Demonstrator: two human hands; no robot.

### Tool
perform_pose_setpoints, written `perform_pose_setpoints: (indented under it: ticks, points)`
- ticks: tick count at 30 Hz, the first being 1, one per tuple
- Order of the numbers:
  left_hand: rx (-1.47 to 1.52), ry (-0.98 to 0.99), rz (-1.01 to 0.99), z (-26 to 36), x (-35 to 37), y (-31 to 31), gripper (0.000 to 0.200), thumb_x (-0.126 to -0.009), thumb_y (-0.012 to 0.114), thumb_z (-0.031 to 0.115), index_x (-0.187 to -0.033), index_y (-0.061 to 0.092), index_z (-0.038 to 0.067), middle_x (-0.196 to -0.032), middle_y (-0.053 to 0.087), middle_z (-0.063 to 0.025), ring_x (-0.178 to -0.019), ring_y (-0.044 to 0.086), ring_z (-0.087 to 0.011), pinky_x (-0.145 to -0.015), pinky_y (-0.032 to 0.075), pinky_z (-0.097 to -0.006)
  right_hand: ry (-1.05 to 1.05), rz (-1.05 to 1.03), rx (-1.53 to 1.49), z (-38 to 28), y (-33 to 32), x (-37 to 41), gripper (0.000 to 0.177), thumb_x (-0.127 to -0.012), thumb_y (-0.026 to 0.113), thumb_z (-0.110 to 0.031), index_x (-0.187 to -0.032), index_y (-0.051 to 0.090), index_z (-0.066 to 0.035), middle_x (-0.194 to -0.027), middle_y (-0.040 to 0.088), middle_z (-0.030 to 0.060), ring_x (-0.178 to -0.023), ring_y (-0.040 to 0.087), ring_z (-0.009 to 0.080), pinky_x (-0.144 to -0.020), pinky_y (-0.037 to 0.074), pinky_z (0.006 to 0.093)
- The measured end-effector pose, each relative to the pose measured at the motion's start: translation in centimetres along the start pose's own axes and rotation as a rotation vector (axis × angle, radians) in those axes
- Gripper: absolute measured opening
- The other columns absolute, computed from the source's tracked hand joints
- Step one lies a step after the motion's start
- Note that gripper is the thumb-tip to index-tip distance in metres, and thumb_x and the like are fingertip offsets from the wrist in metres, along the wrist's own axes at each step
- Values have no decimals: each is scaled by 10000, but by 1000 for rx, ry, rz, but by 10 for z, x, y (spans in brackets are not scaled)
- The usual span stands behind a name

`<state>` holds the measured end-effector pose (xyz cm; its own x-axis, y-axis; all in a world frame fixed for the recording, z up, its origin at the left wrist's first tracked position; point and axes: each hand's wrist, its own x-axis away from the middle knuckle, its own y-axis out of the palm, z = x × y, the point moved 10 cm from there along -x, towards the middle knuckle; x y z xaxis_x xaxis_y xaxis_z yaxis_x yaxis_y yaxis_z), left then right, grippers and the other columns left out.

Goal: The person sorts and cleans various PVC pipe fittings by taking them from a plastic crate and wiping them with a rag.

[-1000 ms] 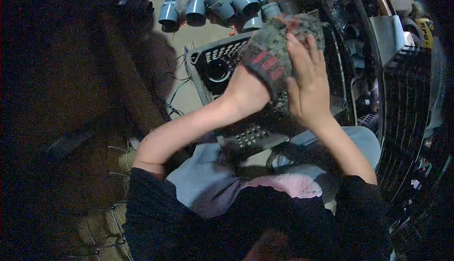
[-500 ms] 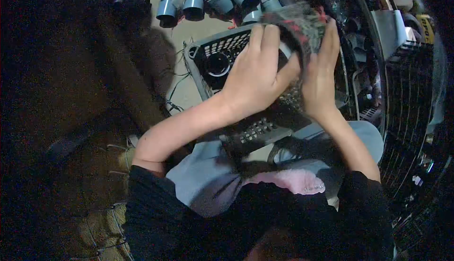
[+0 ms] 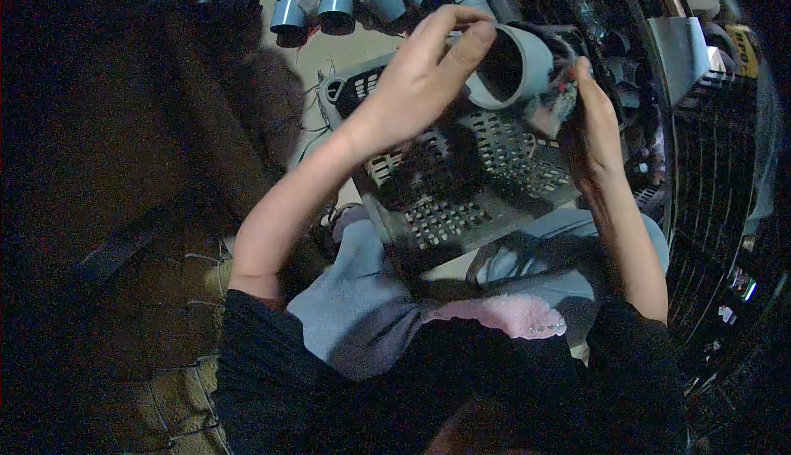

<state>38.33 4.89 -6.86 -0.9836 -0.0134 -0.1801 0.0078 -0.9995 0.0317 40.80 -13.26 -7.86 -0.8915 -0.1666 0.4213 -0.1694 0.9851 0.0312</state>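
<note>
A grey pipe fitting [image 3: 535, 64] is raised above the perforated plastic crate [image 3: 432, 223], its round opening facing left and toward me. My left hand [image 3: 428, 72] is closed on the fitting's left side, thumb near the opening and fingers behind. On the other side, my right hand [image 3: 599, 126] presses a patterned cloth [image 3: 554, 109] against the fitting; its fingers are partly in shadow and partly hidden. Both the cloth and the fitting are slightly blurred.
Several blue-grey pipe fittings [image 3: 336, 4] lie on the floor beyond the crate. At the right stand dark crates [image 3: 709, 167] and a box with a yellow label [image 3: 744, 51]. My legs [image 3: 354, 290] are below the crate, with pink fluffy material [image 3: 515, 313] between them.
My left hand has moved left and up, and the fitting's opening is now exposed. The cloth and my right hand have shifted lower and to the right, showing more of the crate's inside.
</note>
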Motion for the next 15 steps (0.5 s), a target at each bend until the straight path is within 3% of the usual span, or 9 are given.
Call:
perform_pose_setpoints:
  ticks: [1, 4, 7, 9, 12, 15]
  points:
    - [-1, 65, -14, 5, -3, -2, 400, -929, 473, 351, -1053, 530, -25, -926, 578, -159, -816, 544, -172, -741, 437, -290, 45, 4, -33, 2, -1, 1, 385, -933, 475, -371, -1085, 567, -29, -949, 613, 37, -813, 588, 130, -706, 486, 272]
    - [-303, -39, -152, -3, -1, -6, 330, -942, 471, 317, -974, 569, 4, -719, 517, 27, -646, 435, -53, -551, 367, -216, 116, -53, -152, 7, -1, 2, 377, -939, 457, -332, -1136, 529, -19, -1005, 600, 81, -840, 598, 173, -737, 512, 328]
    - [-428, -33, -127, -9, -3, -17, 363, -933, 486, 318, -824, 557, -20, -607, 439, 51, -580, 383, -49, -492, 328, -241, 173, -142, -331, 11, 3, 2, 353, -945, 436, -281, -1172, 505, -20, -1057, 586, 99, -908, 590, 196, -799, 500, 364]
    - [-310, -61, -113, -8, -2, -16, 372, -937, 481, 317, -794, 525, -24, -586, 396, 37, -585, 359, -47, -489, 304, -251, 200, -198, -517, 11, 7, 4, 348, -947, 429, -275, -1171, 512, -22, -1077, 584, 102, -943, 582, 199, -820, 490, 376]
    - [-244, -87, -125, -10, -2, -17, 365, -941, 473, 312, -804, 529, -21, -586, 389, 25, -592, 357, -46, -495, 305, -248, 227, -308, -642, 7, 17, 6, 302, -930, 488, -273, -1106, 565, -40, -1062, 611, 72, -941, 581, 159, -884, 448, 281]
    - [-309, -50, -137, -4, -2, -20, 337, -943, 473, 283, -818, 531, -25, -607, 408, 3, -598, 376, -65, -508, 319, -252, 245, -423, -596, 5, 21, 13, 333, -924, 500, -285, -1120, 560, -23, -1094, 611, 71, -985, 570, 133, -862, 442, 248]
